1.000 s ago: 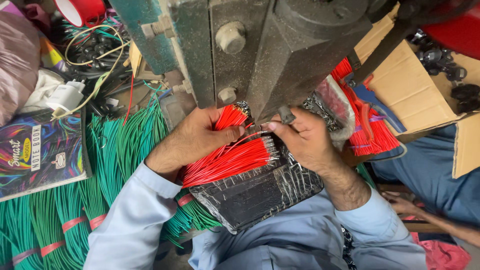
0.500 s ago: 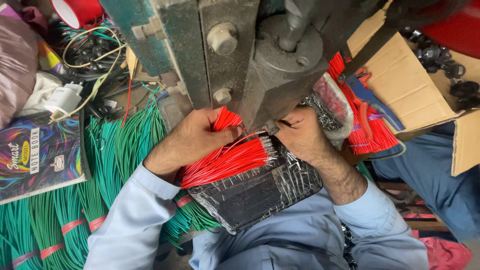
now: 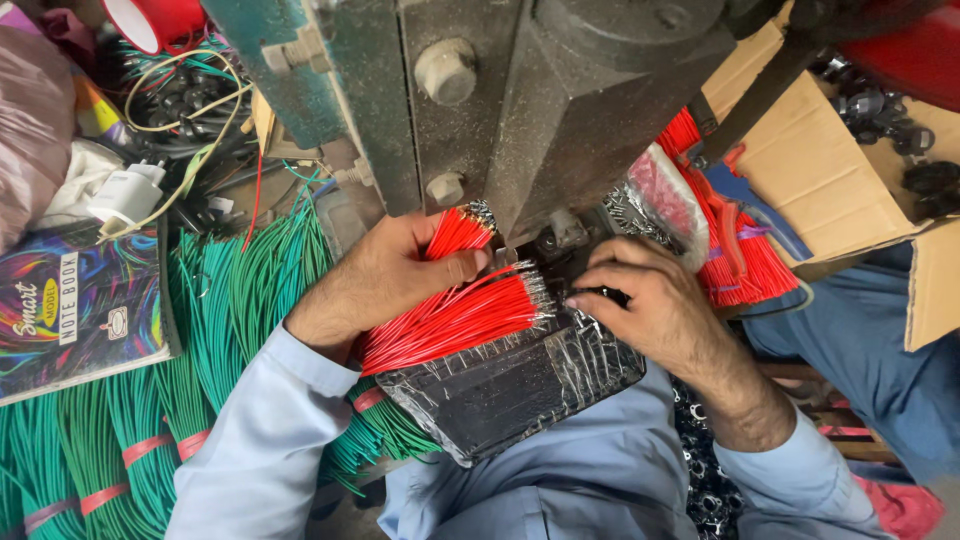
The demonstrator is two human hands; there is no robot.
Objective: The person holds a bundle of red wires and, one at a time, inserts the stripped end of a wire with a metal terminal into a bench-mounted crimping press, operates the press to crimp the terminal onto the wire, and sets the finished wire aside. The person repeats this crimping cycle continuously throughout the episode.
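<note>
My left hand point(image 3: 385, 275) grips a small bunch of short red wires point(image 3: 455, 233) with stripped ends, held up under the grey press machine point(image 3: 560, 100). A bigger bundle of red wires point(image 3: 450, 320) lies below that hand on a black tape-wrapped tray point(image 3: 510, 385) in my lap. My right hand point(image 3: 650, 305) rests with curled fingers at the tray's far right corner, fingertips pinched on a small dark part just below the machine's foot. What the fingertips pinch is too small to make out.
Bundles of green wires point(image 3: 150, 400) tied with red tape lie at the left beside a colourful notebook point(image 3: 75, 310). A white plug point(image 3: 125, 195) and tangled cables sit behind. More red wires point(image 3: 745, 255) and a cardboard box point(image 3: 830, 180) are at the right.
My left hand stays on the red wire bunch. My right hand has dropped from the machine's foot down to the tray's corner.
</note>
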